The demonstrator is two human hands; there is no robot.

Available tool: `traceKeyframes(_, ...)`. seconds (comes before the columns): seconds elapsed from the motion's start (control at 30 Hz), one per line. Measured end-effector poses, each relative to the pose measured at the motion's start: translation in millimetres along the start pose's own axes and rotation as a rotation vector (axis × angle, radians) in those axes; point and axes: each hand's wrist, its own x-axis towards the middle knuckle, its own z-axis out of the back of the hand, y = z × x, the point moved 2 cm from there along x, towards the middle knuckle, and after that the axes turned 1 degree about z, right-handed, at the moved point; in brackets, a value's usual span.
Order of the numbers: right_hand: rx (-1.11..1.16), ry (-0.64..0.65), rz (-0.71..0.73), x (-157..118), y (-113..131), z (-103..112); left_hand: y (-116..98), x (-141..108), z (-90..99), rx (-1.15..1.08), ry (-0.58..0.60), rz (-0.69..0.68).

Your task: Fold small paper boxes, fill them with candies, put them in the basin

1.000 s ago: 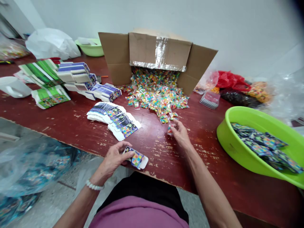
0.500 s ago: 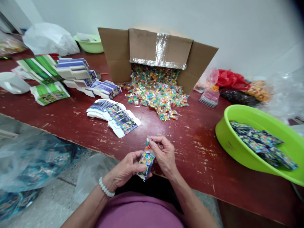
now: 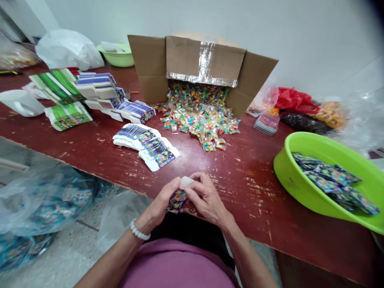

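Just over the table's front edge, a small printed candy box (image 3: 177,201) is held upright between both hands. My left hand (image 3: 164,200) wraps round its left side. My right hand (image 3: 205,198) pinches the white top flap (image 3: 186,182) between thumb and fingers. The box's inside is hidden. Beyond the hands lies a fanned stack of flat purple-and-black cartons (image 3: 156,148). Behind it, small wrapped candies (image 3: 204,116) spill from a cardboard box (image 3: 183,58) tipped on its side.
A lime-green basin (image 3: 288,176) with several filled boxes stands at right. Green cartons (image 3: 69,116) and purple cartons (image 3: 135,112) are piled at left beside a white mug (image 3: 22,103). Plastic bags (image 3: 57,200) hang below the table's left edge. A red bag (image 3: 295,100) lies at back right.
The wrapped candies at the box's mouth have gone out of sight. My right hand has moved onto the white flap, and my left hand has shifted its hold higher round the box.
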Motion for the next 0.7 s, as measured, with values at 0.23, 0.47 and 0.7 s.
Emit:
traceKeyframes(0.23,0.641,-0.257,-0.301,-2.7,-11.9,-12.7,1.5,2.4,-7.1,-0.134,-0.098,-0.065)
traceKeyframes(0.47,0.89,-0.038,-0.491,-0.7,-17.8,-22.9,6.0,0.9,-5.4,-0.039,-0.104,-0.027)
traceKeyframes(0.7,0.218,-0.047,0.027,1.2,-7.8,-10.1,4.4,1.2,0.0,-0.362,0.052,0.215)
